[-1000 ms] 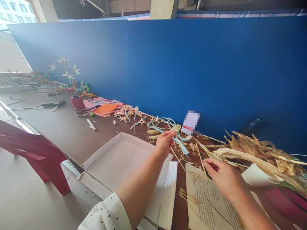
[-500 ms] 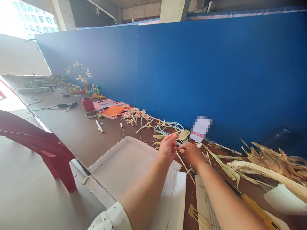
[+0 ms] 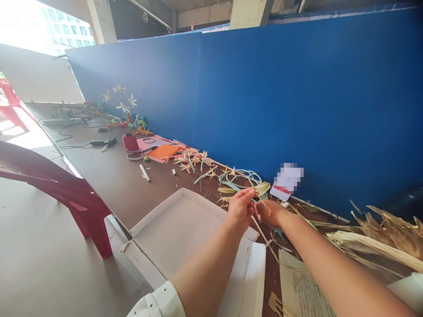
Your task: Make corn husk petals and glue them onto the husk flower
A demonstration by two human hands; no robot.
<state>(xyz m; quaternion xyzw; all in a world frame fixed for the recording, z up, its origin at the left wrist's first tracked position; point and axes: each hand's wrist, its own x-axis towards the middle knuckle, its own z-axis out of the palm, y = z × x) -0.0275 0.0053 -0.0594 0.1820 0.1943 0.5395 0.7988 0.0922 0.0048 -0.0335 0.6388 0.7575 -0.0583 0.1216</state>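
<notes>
My left hand (image 3: 240,208) and my right hand (image 3: 268,212) meet over the brown table (image 3: 109,178), just past the far edge of an open white cardboard box (image 3: 172,226). The left fingers pinch a pale yellow husk petal (image 3: 262,189). My right hand is closed on a thin wooden stick (image 3: 261,229) that slants down toward me, its upper end at the petal. Light blue and yellow husk strips (image 3: 238,178) lie right behind the hands.
A pile of dried corn husks (image 3: 380,237) fills the right. Printed paper (image 3: 300,286) lies near my right forearm. Further left lie orange paper (image 3: 163,151), a red thread spool (image 3: 130,141), a white marker (image 3: 144,172), husk flowers (image 3: 120,99) and cables. A red plastic chair (image 3: 56,185) stands left. A blue partition (image 3: 264,97) backs the table.
My right hand came from the paper at the right over to my left hand, bringing the stick up against the petal. The view swung to the right.
</notes>
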